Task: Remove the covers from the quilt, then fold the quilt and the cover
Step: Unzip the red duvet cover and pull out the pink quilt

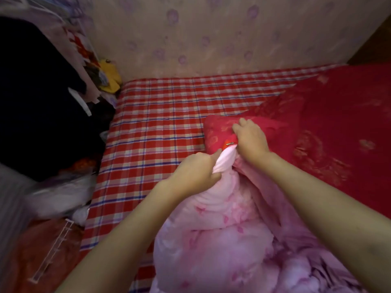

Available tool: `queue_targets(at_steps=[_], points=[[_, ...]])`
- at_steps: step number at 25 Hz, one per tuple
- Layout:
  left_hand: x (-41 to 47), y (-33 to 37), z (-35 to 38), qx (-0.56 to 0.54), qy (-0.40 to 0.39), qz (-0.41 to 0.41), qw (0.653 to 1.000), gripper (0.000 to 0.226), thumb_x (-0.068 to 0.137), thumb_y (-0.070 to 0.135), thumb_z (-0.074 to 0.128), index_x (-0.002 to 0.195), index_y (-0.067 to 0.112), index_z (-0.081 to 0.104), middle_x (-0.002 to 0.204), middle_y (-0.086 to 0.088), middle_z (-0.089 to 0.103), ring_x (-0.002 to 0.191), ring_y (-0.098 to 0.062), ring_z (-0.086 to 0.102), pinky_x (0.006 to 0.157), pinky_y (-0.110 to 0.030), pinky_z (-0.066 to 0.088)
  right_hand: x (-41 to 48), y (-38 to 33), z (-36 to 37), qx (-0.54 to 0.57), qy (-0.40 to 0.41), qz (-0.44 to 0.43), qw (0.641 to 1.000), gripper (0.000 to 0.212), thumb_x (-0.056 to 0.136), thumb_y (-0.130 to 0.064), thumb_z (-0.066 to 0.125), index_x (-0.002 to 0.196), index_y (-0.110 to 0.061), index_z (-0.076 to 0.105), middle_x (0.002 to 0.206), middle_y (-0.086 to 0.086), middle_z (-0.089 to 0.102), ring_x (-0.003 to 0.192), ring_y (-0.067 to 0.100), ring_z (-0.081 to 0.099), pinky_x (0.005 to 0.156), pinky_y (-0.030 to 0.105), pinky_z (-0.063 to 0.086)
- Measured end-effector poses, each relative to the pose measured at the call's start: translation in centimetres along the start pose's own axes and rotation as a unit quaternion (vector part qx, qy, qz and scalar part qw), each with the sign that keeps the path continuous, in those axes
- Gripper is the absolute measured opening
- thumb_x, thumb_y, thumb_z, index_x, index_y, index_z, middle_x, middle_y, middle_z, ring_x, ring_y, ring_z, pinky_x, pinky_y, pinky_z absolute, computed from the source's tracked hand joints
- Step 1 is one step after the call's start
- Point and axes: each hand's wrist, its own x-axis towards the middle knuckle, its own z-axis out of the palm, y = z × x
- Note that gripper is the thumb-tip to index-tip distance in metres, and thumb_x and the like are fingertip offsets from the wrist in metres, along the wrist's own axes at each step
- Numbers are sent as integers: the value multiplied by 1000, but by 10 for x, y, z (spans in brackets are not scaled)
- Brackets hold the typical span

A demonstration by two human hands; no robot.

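Head view — quilt point(211, 240) stretches toward the wall point(211, 28); left hand point(196, 172) grips its tip, right hand point(250, 138) pinches cover point(317, 115).

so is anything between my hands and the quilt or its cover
Nothing visible. The left hand grips the pink quilt corner directly, and the right hand holds the red cover beside its zipper pull.

A bed point(158, 115) dressed in a red, white and blue checked sheet point(148, 166) runs up to a wall point(211, 39) at its far edge. Two pieces of bedding lie on it. A red cover point(328, 123) with a faint floral pattern spreads over the right side, one corner bunched up near the middle. A pink quilt point(222, 240) printed with small flowers is heaped at the near edge, its tip touching that bunched corner.
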Motion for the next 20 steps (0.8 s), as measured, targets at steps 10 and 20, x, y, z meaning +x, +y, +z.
queue_targets(at_steps=[10,20], points=[[-65,1,15,-381,111,-278,875,47,79,-4,62,75,41,72,75,23,71,72,9,62,63,-8,44,23,161,-6,30,-135,199,970,31,89,-5,42,107,-6,67,113,19,64,106,36,61,86,39,48],[34,58,132,-87,-89,-382,916,90,65,46,78,141,22,35,140,-2,42,131,-21,39,111,-40,26,-36,84,16,525,-401,201,723,25,86,0,47,72,-19,53,69,1,58,64,11,50,64,25,46]])
